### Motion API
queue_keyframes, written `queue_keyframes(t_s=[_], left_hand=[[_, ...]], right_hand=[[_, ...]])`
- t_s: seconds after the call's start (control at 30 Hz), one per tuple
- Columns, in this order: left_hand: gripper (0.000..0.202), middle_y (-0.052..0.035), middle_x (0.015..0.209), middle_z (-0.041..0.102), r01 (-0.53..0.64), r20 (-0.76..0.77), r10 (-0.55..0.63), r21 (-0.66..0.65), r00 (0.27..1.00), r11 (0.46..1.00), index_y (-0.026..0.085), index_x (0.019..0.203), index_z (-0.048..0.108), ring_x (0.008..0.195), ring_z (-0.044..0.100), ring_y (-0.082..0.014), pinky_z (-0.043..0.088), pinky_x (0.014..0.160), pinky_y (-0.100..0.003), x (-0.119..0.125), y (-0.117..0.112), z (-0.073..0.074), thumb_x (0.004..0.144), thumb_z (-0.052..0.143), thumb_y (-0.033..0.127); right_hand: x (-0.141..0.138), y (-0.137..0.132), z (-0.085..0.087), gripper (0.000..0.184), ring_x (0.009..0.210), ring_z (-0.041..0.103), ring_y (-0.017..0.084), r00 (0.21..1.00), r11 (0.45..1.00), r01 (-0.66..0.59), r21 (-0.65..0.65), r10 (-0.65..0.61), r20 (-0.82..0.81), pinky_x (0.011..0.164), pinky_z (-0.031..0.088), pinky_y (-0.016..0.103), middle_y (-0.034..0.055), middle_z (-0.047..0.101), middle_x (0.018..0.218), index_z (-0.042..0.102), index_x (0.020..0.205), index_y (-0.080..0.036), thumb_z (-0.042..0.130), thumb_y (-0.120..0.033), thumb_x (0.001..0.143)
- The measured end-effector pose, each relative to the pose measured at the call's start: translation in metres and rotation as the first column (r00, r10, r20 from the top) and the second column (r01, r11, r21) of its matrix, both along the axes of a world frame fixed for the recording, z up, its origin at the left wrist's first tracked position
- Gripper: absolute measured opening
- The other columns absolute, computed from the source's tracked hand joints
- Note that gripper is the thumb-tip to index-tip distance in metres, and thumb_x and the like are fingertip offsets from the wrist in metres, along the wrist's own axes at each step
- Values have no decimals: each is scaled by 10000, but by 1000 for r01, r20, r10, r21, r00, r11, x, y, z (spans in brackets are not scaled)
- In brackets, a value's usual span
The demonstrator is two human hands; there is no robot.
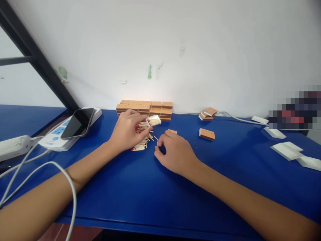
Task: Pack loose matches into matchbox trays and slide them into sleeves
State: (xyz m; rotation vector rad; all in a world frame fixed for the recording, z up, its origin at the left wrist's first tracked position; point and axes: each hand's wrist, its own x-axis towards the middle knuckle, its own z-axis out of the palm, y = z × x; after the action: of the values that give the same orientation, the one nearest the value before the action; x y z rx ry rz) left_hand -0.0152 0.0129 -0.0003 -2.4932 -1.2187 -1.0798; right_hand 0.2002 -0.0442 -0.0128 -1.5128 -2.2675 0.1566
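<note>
Fingers [144, 134] of the left hand [127, 131] pinch a match tray [158, 117] by the loose matches [142, 144] on the bench [112, 197]; whether the right hand's [177, 152] curled ones grip anything, I can't tell. Tilting the tray could spill its sticks.

Tilted white tray [157, 117] of matches [153, 122]

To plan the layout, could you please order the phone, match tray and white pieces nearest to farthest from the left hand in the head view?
1. Match tray: held in the left hand.
2. Phone: left, on the power strip.
3. White pieces: far right.
</note>
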Motion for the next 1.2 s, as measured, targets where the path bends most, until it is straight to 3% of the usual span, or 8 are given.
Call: queue_keyframes(t_s=[0.23,0.47,0.77,1.03,1.2], left_hand=[[353,-99,1059,834,19,-8,-19,0,1000,1000,173,1227,812,1075,676,-335,542,949,-512,0,-1,0,978,745,415],[351,-94,1051,833,26,-6,-26,29,1000,999,169,1214,813,1054,685,-329,547,941,-502,0,1,0,978,755,421],[322,-94,1047,833,30,-35,-29,29,999,999,191,1205,816,1046,694,-329,545,927,-500,-3,3,1,986,738,414],[359,-104,1045,823,184,-89,-188,-42,978,982,160,1254,793,1085,685,-338,542,960,-529,-3,1,0,975,758,383],[362,-93,1096,819,297,-24,-302,-128,953,946,207,1287,786,1086,692,-310,556,990,-509,5,-9,3,959,773,359]], right_hand=[[6,7,2,115,922,677,214,997,999,22,-36,-19,70,686,397,329,71,718,1052,686,913,-188,620,-207,1006],[4,11,2,94,972,687,233,994,999,39,19,-41,104,686,413,330,91,711,1124,703,1043,-177,646,-252,1044],[14,14,7,112,963,695,236,986,999,23,-37,-16,168,707,411,332,93,724,1092,703,1004,-171,631,-206,1082],[40,28,7,177,820,600,192,997,961,-61,271,74,-37,662,369,312,61,660,973,656,963,-182,587,-258,1107],[40,31,10,208,838,601,198,992,946,-94,311,114,-45,708,401,315,73,661,987,663,982,-183,539,-269,1125]])
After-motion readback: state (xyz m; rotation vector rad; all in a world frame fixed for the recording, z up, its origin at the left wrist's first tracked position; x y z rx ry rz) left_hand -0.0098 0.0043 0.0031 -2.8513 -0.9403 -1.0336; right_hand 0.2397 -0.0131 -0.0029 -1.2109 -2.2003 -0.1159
